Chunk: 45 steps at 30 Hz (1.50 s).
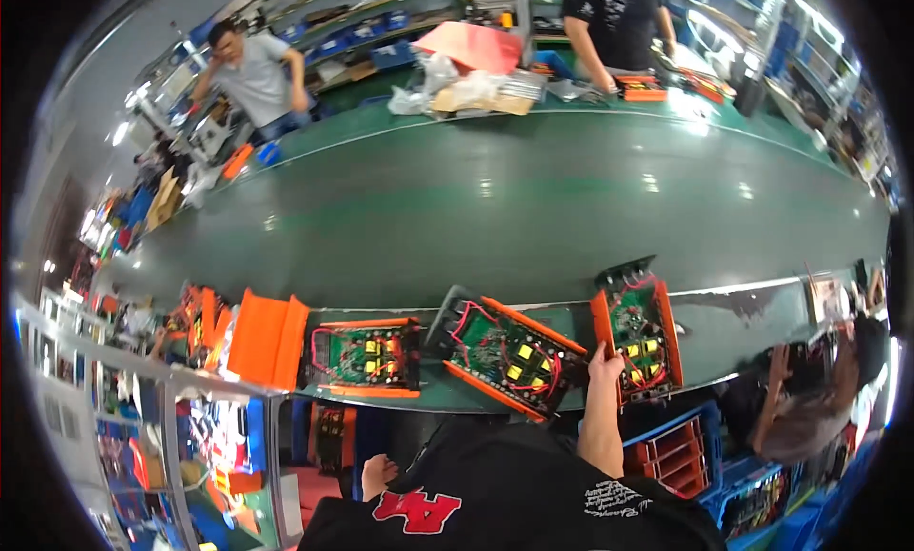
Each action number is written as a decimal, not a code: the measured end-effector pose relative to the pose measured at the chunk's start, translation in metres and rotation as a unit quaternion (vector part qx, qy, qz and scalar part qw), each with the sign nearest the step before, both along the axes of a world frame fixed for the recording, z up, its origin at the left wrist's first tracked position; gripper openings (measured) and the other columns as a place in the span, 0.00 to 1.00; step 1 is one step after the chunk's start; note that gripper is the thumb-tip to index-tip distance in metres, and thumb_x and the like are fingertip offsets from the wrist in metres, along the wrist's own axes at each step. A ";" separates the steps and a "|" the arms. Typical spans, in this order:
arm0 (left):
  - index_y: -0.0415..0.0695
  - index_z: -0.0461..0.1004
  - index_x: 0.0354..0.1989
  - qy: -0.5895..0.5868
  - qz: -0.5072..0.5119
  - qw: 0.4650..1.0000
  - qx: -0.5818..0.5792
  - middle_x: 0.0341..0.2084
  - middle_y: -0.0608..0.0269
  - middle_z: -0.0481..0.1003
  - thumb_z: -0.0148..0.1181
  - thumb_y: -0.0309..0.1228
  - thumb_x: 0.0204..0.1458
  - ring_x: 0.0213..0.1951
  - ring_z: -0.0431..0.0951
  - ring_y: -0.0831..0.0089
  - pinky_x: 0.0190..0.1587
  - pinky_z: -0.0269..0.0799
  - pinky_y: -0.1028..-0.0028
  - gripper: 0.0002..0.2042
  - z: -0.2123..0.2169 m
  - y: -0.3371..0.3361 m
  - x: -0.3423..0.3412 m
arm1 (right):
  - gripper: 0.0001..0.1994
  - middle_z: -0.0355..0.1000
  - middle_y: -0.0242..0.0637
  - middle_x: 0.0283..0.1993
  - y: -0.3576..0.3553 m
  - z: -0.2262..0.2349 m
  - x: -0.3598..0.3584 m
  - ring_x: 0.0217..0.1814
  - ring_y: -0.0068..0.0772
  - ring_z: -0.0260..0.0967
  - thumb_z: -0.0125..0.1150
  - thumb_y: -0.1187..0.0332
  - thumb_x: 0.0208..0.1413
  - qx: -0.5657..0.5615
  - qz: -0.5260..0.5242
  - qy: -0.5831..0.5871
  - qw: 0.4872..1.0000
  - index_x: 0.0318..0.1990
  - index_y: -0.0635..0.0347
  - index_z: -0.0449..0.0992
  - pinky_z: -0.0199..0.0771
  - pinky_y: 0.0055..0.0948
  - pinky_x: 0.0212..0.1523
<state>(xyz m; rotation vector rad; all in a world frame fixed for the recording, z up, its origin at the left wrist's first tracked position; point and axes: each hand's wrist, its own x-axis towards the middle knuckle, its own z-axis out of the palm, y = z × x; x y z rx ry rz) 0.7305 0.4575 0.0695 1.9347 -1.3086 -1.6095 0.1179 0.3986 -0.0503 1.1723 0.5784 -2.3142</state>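
Note:
My right hand (606, 365) grips the left orange side of an open electronics unit (640, 337), a green circuit board with yellow components between orange side walls. Its dark end panel with red wires is at the far end, and it overhangs the bench's near edge. Left of it, a second such unit (514, 356) lies slanted on the bench, its dark end panel tilted out. A third unit (367, 358) lies flat farther left. My left hand (378, 475) is low beside my body, off the bench, fingers loosely out with nothing seen in them.
Orange casing shells (267, 340) stand at the left end of the bench. A wide dark green belt (495, 199) runs beyond the units. Blue crates (705, 446) with orange parts are below right. Co-workers stand across the belt, and another person is at right.

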 end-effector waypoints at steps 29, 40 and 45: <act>0.38 0.69 0.33 0.044 0.324 0.928 0.179 0.26 0.53 0.75 0.49 0.36 0.50 0.26 0.77 0.62 0.28 0.75 0.68 0.12 -0.030 -0.022 -0.011 | 0.05 0.68 0.47 0.34 0.045 0.052 0.002 0.39 0.51 0.70 0.43 0.74 0.52 0.137 0.077 0.146 0.977 0.32 0.68 0.63 0.78 0.47 0.44; 0.40 0.66 0.28 0.036 0.342 0.916 0.205 0.19 0.57 0.68 0.46 0.33 0.52 0.23 0.72 0.60 0.25 0.70 0.64 0.09 -0.038 -0.022 0.008 | 0.04 0.66 0.41 0.30 -0.032 0.083 0.000 0.33 0.41 0.70 0.47 0.74 0.52 0.145 0.211 0.181 0.949 0.31 0.65 0.64 0.79 0.44 0.43; 0.41 0.64 0.28 0.101 0.378 0.887 0.245 0.18 0.58 0.65 0.46 0.34 0.53 0.25 0.73 0.60 0.27 0.72 0.62 0.09 -0.067 -0.002 0.030 | 0.04 0.68 0.41 0.29 -0.039 0.076 -0.022 0.34 0.42 0.71 0.48 0.72 0.52 0.134 0.312 0.197 0.920 0.31 0.64 0.65 0.78 0.39 0.45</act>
